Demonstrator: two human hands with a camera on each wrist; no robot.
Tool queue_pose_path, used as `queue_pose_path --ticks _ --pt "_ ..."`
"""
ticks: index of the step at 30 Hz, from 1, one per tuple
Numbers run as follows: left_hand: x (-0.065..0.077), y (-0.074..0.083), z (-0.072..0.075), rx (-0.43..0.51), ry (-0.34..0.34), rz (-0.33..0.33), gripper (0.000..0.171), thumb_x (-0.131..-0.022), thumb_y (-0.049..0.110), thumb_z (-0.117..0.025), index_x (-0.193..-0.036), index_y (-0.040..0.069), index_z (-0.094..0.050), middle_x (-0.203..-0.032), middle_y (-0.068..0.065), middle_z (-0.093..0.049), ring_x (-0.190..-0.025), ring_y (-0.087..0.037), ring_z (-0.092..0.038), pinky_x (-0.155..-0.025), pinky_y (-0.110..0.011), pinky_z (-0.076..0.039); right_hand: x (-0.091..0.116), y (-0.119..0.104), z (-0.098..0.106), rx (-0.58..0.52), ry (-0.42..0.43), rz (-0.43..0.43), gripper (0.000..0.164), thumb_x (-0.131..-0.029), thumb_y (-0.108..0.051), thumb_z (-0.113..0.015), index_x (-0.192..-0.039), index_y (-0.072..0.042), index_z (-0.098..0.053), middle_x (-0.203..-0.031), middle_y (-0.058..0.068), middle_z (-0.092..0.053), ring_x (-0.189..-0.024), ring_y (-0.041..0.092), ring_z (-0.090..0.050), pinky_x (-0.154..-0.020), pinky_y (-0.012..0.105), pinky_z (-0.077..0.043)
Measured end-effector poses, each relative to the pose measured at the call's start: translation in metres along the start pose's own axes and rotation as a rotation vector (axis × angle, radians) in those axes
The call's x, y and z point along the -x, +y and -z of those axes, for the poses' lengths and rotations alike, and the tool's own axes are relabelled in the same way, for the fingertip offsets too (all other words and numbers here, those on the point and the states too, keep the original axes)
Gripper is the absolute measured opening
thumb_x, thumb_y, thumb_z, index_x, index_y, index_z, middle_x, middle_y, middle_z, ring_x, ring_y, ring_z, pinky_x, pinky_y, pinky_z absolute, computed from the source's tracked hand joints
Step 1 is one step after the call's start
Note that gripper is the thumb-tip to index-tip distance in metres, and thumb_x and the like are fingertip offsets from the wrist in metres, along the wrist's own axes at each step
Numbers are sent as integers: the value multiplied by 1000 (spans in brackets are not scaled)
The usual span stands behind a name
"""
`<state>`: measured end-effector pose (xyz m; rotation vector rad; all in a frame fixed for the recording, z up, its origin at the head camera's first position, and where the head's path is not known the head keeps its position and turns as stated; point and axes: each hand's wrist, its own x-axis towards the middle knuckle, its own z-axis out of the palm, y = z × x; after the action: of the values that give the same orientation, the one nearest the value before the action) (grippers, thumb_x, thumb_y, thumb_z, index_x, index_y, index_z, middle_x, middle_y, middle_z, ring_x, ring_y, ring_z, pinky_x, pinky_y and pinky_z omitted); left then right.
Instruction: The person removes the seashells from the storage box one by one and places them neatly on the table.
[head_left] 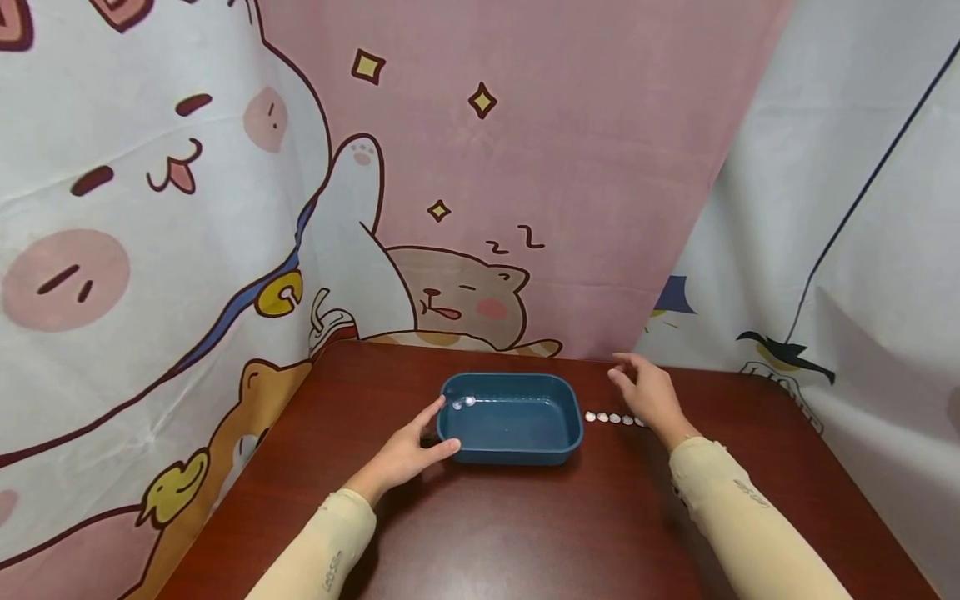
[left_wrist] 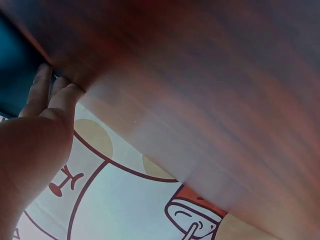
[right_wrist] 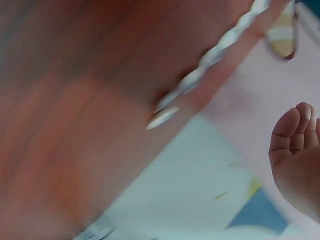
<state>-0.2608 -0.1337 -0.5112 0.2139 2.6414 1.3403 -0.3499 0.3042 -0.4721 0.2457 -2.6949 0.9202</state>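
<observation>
A blue rectangular container (head_left: 517,457) with rounded corners stands near the middle of the table. My left hand (head_left: 405,454) holds its left end, the thumb at the front corner and the fingers along the left side. Two small whitish pieces (head_left: 470,401) lie inside, toward the back left. Right of the container, small white rounded pieces (head_left: 615,418) run in a row across the wood. Above the row's right end is my right hand (head_left: 654,400), fingers loosely bent and nothing visible in them; it overlaps the last piece. In the right wrist view the row (right_wrist: 215,52) is blurred.
The dark reddish-brown table (head_left: 510,533) reaches to cloth on its back and sides. Cartoon animals cover this cloth backdrop (head_left: 585,167), which rises right behind the container.
</observation>
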Motion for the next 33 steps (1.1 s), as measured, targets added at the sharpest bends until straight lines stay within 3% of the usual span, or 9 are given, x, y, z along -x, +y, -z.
queue_pose_path --ticks 9,15,22,28,33 --pt "-1 2 -2 -3 0 -3 95 -95 57 -75 -171 35 -24 -163 -16 -53 -150 -37 -52 -120 -73 -36 -4 -61 -40 -60 -108 107 37 -105 -25 -71 -136 -5 -69 -127 17 -76 -110 33 -73 -93 52 -62" --pt "-1 2 -1 -17 -2 5 97 -95 58 -75 -172 35 -20 -166 -16 -49 -152 -37 -50 -121 -72 -36 -1 -84 -65 -53 -223 102 38 -103 -26 -73 -136 -6 -70 -129 13 -75 -109 28 -71 -97 50 -60" --pt "0 6 1 -23 -22 -1 97 -95 57 -76 -172 31 -23 -165 -16 -50 -152 -38 -50 -121 -71 -37 9 -100 -88 -21 -313 123 42 -102 -28 -75 -138 -7 -70 -135 11 -73 -113 27 -72 -101 49 -60" --pt "-1 9 2 -40 -42 -21 97 -94 56 -77 -172 29 -26 -162 -19 -53 -149 -40 -54 -120 -70 -40 19 -108 -103 -48 -373 82 46 -103 -30 -74 -143 -10 -67 -142 12 -70 -126 29 -70 -109 51 -57" --pt "-2 8 0 -25 -43 -21 97 -94 57 -77 -172 31 -25 -162 -17 -54 -149 -38 -54 -120 -70 -39 24 -114 -109 -74 -417 59 50 -103 -31 -74 -146 -9 -64 -139 13 -72 -126 31 -70 -109 54 -56"
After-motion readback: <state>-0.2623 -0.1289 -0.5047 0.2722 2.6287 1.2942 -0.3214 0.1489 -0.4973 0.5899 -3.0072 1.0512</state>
